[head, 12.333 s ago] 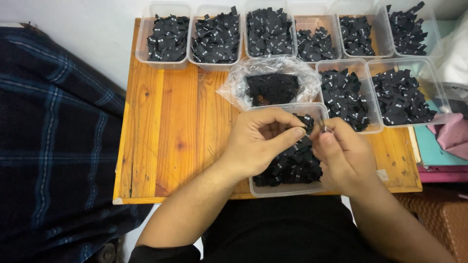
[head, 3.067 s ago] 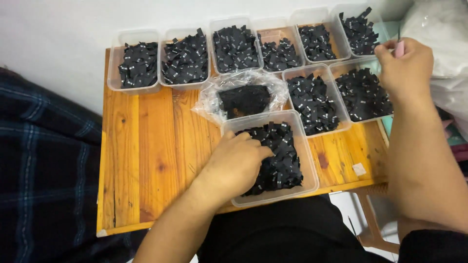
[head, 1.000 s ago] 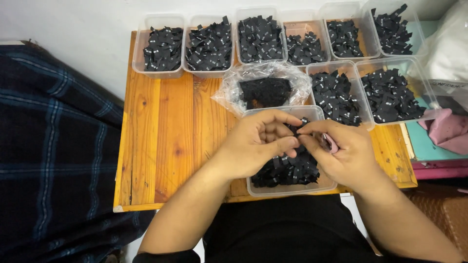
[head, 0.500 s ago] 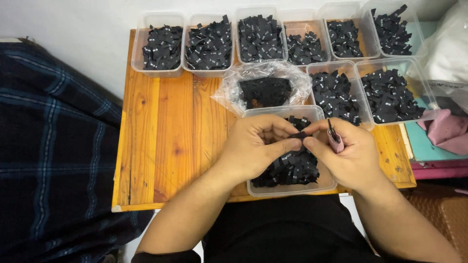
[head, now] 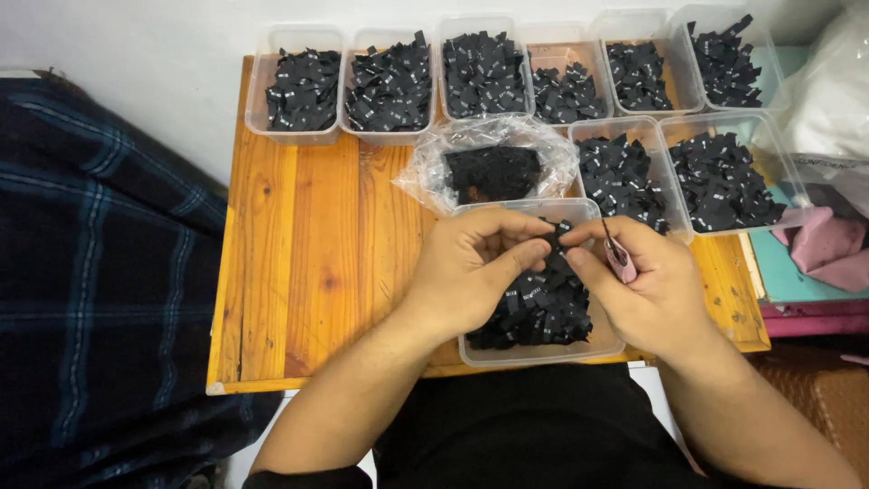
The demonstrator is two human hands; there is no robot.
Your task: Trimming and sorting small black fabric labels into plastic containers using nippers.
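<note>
**Here, both hands pinched together over the nearest tub of black tags**

Largest first: I see a small orange-brown slatted wooden table [head: 299,263], its grain and knots plain, with a dark blue plaid cloth [head: 100,272] lying to its left. Along the far edge stands a row of clear plastic tubs [head: 303,86], each heaped with small black fabric tags, and two more such tubs [head: 724,172] sit at the right. Between them lies a crumpled clear plastic bag [head: 493,167] holding a dark wad of the same pieces.

Both forearms come up from the bottom edge and bend inward, meeting over the nearest clear rectangular plastic tub [head: 543,349], which sits at the table's front edge and is half filled with black tags.

My left hand [head: 471,267] is curled, the thumb pressed toward the fingertips, closed on a small black fabric tag [head: 554,243] just above the pile. My right hand [head: 647,281] is curled too; its fingertips touch the same tag, and a slim pink-handled tool with a dark tip [head: 618,258] is tucked under its fingers against the palm. The two hands touch at the fingertips.
</note>
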